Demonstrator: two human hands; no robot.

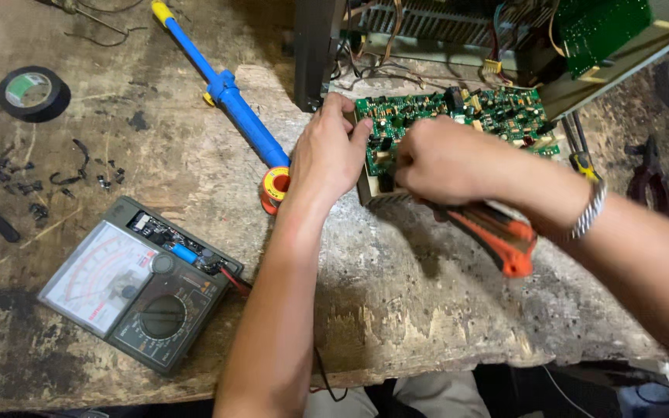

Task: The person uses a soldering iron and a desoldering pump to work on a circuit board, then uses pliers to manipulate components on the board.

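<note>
A green circuit board (497,112) crowded with components lies on the worn wooden bench, just beyond both hands. My left hand (327,151) grips the board's left edge, thumb on top. My right hand (447,162) is closed around a tool with an orange and black handle (497,232); the handle points back toward me and the tip is hidden under my fingers at the board's near left part. A metal bracelet sits on my right wrist.
An analog multimeter (137,282) with its cover partly off lies at front left. A blue desoldering pump (230,97), a solder spool (275,188) and black tape (32,93) lie left. Open electronics chassis (505,31) stands behind; pliers (648,182) at right.
</note>
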